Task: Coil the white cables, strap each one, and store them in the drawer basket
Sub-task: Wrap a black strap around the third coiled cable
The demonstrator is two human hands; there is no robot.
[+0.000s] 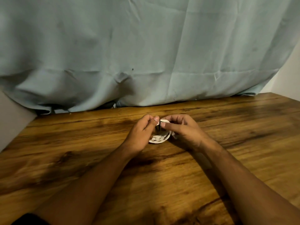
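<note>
White cable coil (159, 139), upright between left hand (141, 133) and right hand (183, 129), both pinching its black strap (160, 127).

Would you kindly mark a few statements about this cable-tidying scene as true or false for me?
1. The left hand and the right hand both grip the white cable. True.
2. The white cable lies stretched out straight. False: it is wound into a coil of loops.
3. A black strap sits at the top of the coil, between the thumbs. True.
4. A basket stands beside the hands. False: no basket is in view.
5. The table is white plastic. False: it is brown wood.
</note>
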